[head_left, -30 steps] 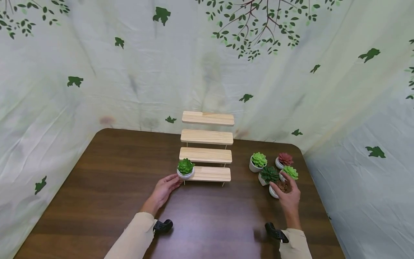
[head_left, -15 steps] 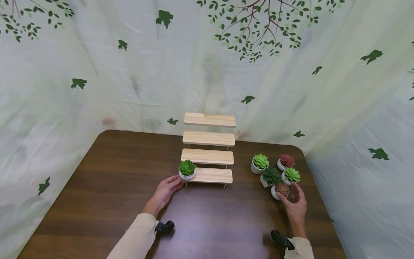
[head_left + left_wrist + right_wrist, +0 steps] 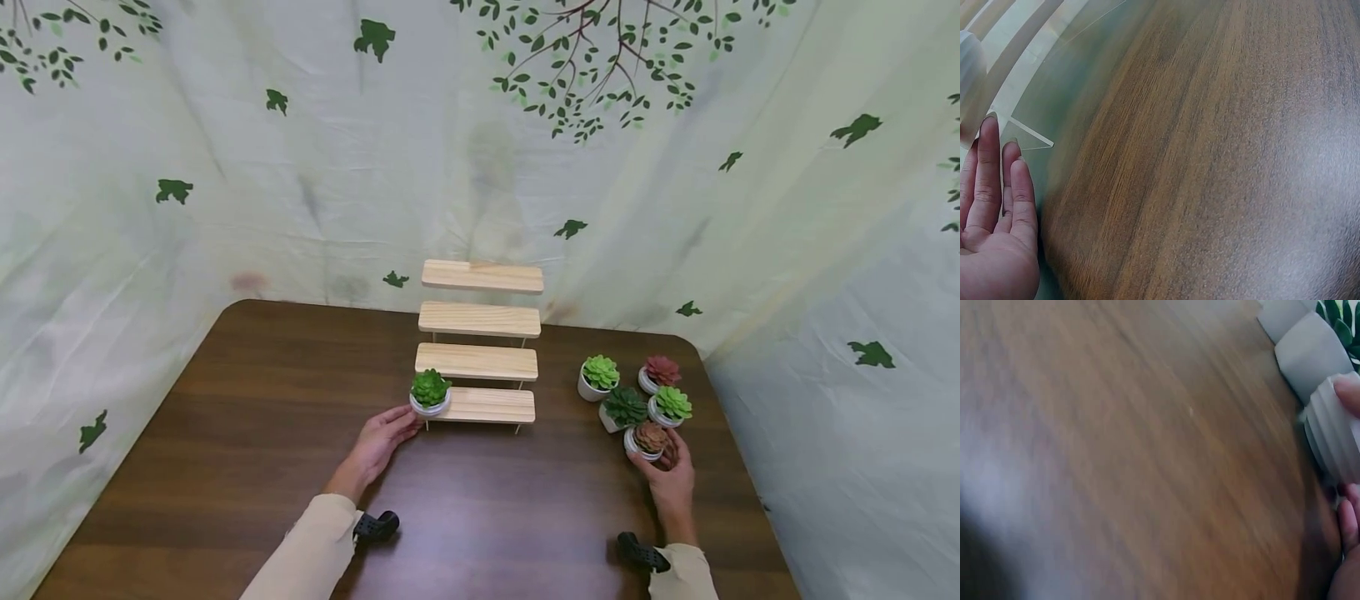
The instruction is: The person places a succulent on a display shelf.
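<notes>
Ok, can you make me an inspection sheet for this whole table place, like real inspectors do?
Surface: brown wood-grain table, shiny.
Job's things: four-step wooden stand; green potted plant at its lowest step's left end; brown potted plant beside four other potted plants.
Clutter: nothing seen.
Hands: left hand, fingers straight, at the green potted plant; right hand grips the brown potted plant.
Cables: nothing seen.
Surroundings: leaf-print cloth behind and on both sides.

One succulent [image 3: 651, 435] is brown, its pot [image 3: 1330, 434] white, the table [image 3: 225, 433] wood-grained.
</notes>
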A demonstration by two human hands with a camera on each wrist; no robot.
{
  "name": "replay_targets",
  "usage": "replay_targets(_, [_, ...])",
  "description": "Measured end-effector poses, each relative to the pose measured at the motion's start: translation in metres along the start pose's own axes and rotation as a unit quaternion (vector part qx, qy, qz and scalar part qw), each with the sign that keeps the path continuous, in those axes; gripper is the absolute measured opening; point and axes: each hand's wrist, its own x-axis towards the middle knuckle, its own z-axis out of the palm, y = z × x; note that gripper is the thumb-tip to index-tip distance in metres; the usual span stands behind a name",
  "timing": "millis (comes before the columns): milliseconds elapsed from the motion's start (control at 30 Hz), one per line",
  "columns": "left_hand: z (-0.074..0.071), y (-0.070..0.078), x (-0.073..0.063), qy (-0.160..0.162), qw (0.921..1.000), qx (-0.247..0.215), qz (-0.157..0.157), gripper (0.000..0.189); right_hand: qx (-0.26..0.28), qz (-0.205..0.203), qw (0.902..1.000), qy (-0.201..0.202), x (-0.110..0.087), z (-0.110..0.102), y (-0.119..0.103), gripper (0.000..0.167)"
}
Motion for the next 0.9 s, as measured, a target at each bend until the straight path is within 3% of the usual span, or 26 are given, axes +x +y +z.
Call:
replay_targets(233, [-0.003, 0.001, -0.001, -0.005, 1.0, 0.006, -0.003, 0.045, -0.021, -0.018, 0.9994, 0.02, 0.0, 0.008, 0.001, 0.067])
replay_targets(900, [-0.002, 0.001, 0.0, -0.01, 0.9999, -0.002, -0.005, 0.044, -0.027, 0.003, 0.9994, 0.021, -0.019, 0.004, 0.005, 0.073])
